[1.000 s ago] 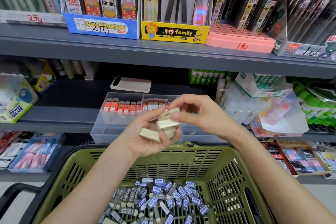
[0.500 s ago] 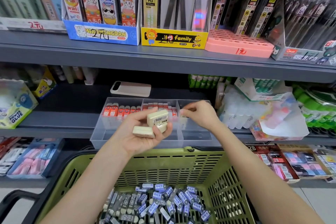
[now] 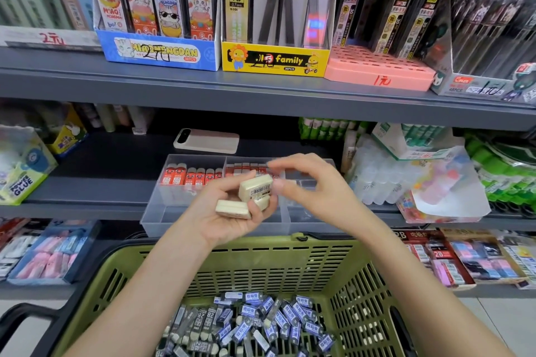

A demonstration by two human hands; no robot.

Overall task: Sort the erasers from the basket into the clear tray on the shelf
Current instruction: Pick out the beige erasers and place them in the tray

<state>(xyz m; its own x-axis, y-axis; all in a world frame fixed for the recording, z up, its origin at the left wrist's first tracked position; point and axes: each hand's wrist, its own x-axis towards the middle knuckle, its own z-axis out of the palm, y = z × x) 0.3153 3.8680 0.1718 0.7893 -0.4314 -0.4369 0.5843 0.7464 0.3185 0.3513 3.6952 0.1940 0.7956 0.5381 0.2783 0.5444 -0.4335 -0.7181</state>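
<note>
The near green basket held a heap of erasers. The clear tray on the shelf showed red erasers at its left and middle, so much sorting seemingly remained. The left hand clasped a few cream erasers in its grip, and the right hand, grip spread and empty, hovered just right of them.

Cream block erasers, the top one showing a barcode, were held stacked in the left hand above the green slotted basket. Blue-and-grey sleeved erasers were heaped in its bottom. Red-sleeved erasers were stood upright in rows in the clear tray on the grey shelf.
</note>
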